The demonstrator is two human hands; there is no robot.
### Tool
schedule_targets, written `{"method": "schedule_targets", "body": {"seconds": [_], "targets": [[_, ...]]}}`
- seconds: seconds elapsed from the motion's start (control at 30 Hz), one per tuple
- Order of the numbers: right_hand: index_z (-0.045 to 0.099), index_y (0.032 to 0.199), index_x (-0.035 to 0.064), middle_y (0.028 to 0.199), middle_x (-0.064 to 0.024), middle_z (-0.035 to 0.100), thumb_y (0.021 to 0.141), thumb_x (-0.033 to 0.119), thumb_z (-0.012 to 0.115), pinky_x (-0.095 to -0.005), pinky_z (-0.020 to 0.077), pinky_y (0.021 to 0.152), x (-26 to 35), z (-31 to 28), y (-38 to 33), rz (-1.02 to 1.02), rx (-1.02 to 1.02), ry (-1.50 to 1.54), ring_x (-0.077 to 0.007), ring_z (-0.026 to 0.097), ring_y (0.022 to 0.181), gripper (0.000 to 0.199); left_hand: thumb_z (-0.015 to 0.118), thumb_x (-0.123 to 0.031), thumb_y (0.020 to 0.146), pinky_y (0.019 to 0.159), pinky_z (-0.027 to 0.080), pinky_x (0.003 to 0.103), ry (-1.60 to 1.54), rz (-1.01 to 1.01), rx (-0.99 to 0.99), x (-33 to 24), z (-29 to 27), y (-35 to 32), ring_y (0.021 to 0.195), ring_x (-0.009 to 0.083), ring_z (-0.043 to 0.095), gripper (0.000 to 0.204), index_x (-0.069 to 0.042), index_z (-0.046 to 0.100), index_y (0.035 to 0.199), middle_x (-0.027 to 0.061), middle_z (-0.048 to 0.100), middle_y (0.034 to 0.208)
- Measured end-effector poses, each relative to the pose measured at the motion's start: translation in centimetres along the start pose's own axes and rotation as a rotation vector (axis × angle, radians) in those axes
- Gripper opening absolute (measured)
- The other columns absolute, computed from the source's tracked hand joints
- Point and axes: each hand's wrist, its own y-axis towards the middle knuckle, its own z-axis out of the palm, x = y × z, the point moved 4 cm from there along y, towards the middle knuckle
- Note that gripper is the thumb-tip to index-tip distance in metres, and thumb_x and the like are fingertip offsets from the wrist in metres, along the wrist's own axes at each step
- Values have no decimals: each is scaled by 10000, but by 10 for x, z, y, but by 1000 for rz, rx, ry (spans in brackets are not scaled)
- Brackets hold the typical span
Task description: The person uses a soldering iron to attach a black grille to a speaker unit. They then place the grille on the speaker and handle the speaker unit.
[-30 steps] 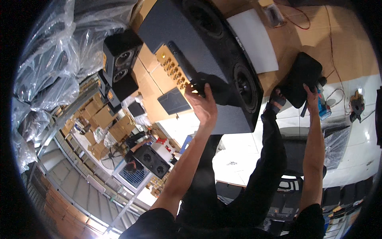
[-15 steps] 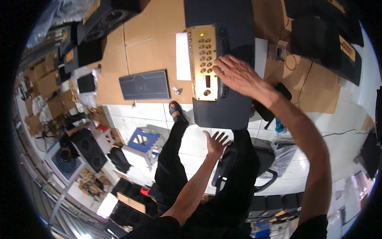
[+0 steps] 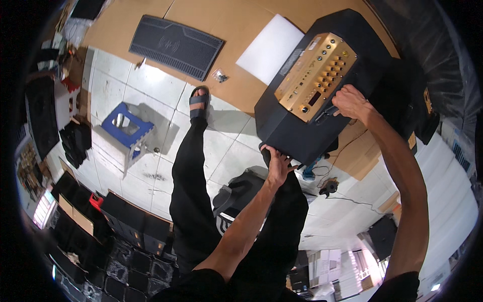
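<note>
A black speaker cabinet (image 3: 293, 132) with a gold control panel (image 3: 313, 76) of small knobs lies slanted in front of me, panel side up. My right hand (image 3: 351, 102) is closed around the black carrying handle (image 3: 328, 114) beside the panel; its fingers partly hide the handle. At the cabinet's near end, my left hand (image 3: 277, 164) has its thumb by the lower edge and its fingers against the end, some of them hidden under it. A black speaker grille (image 3: 176, 48) lies flat on cardboard to the left.
White foam sheet (image 3: 270, 49) lies beside the cabinet, and a small bag of hardware (image 3: 219, 76) is near the grille. A blue-topped step stool (image 3: 128, 125) stands on the tiles at left. A black chair (image 3: 241, 194) is close to my legs. Cable (image 3: 352, 201) runs along the floor at right.
The cabinet has turned clockwise, its far end swinging right. My right hand has closed on its handle. My left hand has moved from free air to the cabinet's near end.
</note>
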Motion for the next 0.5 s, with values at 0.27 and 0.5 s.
{"method": "schedule_targets", "body": {"seconds": [0.27,0.5], "targets": [[674,871,76,894,-121,664,795,354,686,-403,457,835,58,-61,-10,73,-40,162,-290,632,930,288,150,-781,839,1114,142,577,16,79,-21,0,-59,-69,1416,375,160,919,-176,-4,1513,158,124,1557],[623,693,29,615,-157,613,782,338,716,-436,487,636,114,-119,-95,69,-230,447,-332,634,611,335,273,-691,908,1062,306,525,-92,-193,-557,51,-173,-103,1265,343,418,803,-92,329,1439,133,450,1397]]}}
